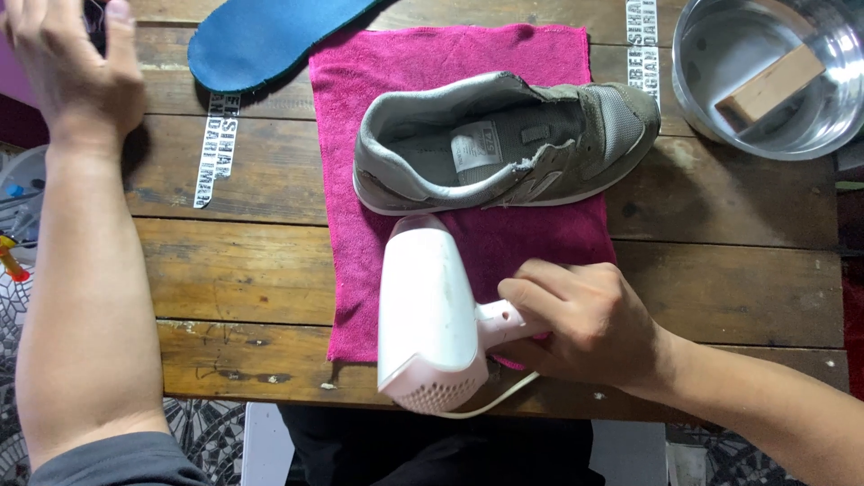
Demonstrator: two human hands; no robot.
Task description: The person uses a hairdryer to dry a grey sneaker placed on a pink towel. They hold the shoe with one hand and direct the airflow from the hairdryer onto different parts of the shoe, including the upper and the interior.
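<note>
On the worn plank table (225, 261) a magenta terry towel (540, 63) cushions a grey mesh sneaker (504, 139) lying on its side, opening toward the person. The right hand (585, 319) has its fingers wrapped around the handle of a pale pink hair dryer (427, 315), nozzle aimed at the shoe. The left hand (76, 67) is raised at the far corner near a blue foam insole (261, 36); its fingers seem to pinch something dark, though I cannot tell what.

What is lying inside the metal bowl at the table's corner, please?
Inside the metal bowl lies a tan rectangular block. Whatever is beneath the block is hidden.
</note>
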